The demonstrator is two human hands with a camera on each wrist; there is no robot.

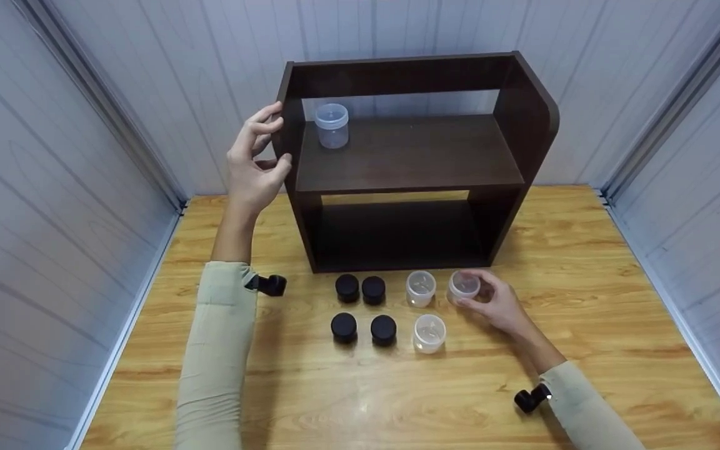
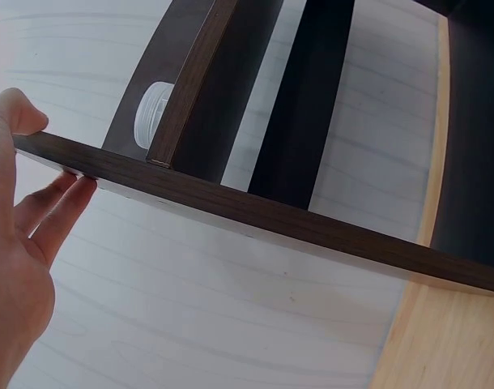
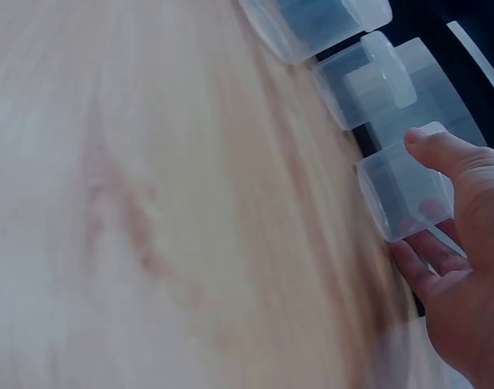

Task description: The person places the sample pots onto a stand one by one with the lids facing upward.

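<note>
My left hand (image 1: 257,159) grips the left side panel of a dark brown two-tier shelf (image 1: 410,153), thumb on one side and fingers on the other in the left wrist view. On the upper tier, near that panel, stands a translucent plastic jar (image 1: 332,127) with a lid. Down at the table, my right hand (image 1: 499,305) holds a second translucent jar (image 3: 405,190) between thumb and fingers, in front of the shelf's right end. Two more translucent jars stand just left of it, one at the back (image 1: 420,288) and one nearer (image 1: 429,334).
Several small black round containers, such as the nearest left one (image 1: 344,328), stand in two rows left of the jars. The wooden table (image 1: 335,400) is bounded by pale panel walls (image 1: 679,156) on the left, right and back. Each sleeve carries a black wrist camera (image 1: 271,285).
</note>
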